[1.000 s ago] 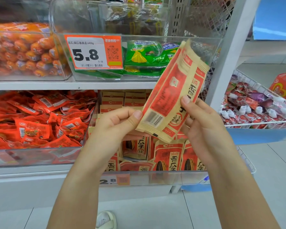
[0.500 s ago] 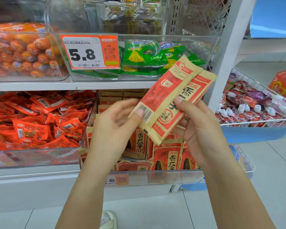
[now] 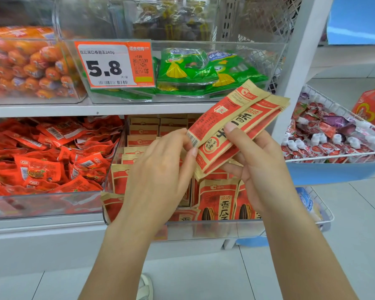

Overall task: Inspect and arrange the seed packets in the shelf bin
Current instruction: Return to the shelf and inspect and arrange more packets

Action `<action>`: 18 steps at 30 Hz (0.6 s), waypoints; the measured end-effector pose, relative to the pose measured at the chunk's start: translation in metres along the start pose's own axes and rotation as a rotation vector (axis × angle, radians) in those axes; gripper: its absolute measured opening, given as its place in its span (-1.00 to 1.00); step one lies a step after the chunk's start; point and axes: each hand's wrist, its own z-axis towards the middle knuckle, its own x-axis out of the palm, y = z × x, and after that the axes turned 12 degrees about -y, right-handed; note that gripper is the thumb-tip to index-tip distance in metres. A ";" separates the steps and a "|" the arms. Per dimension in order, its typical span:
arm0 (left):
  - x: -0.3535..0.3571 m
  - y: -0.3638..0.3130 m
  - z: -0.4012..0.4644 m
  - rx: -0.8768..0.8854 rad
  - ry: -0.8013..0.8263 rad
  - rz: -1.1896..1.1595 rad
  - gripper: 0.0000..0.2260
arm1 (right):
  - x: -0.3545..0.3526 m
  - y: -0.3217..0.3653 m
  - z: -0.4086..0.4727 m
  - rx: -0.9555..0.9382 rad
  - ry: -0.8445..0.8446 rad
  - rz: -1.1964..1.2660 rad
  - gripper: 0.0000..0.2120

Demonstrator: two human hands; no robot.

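Observation:
A small stack of tan and red seed packets [image 3: 236, 124] is tilted up to the right above the clear shelf bin [image 3: 204, 229]. My right hand [image 3: 260, 167] grips the stack from below, thumb across the front. My left hand [image 3: 160, 169] pinches the lower left corner of the front packet, at its barcode. More seed packets [image 3: 219, 200] stand upright in the bin below; others lie stacked at its back.
A clear bin of red snack packs [image 3: 41, 161] sits to the left. Above are orange sausages [image 3: 26, 63], green packs [image 3: 188, 70] and a 5.8 price tag [image 3: 114, 64]. A white shelf post [image 3: 297, 66] and wire basket [image 3: 338, 154] stand at the right.
The held packets have dropped and tilted flatter to the right. The front packet has slid apart from the one behind. My left hand has moved onto its lower corner.

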 end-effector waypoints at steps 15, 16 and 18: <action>-0.002 0.009 0.004 -0.395 0.089 -0.402 -0.79 | 0.001 -0.001 -0.002 -0.101 -0.013 -0.163 -0.90; -0.001 0.009 0.004 -0.397 0.099 -0.400 -0.80 | 0.001 -0.001 -0.001 -0.113 -0.051 -0.161 -0.85; -0.001 0.009 0.003 -0.391 0.141 -0.403 -0.79 | 0.001 0.000 0.000 -0.132 -0.149 -0.137 -0.78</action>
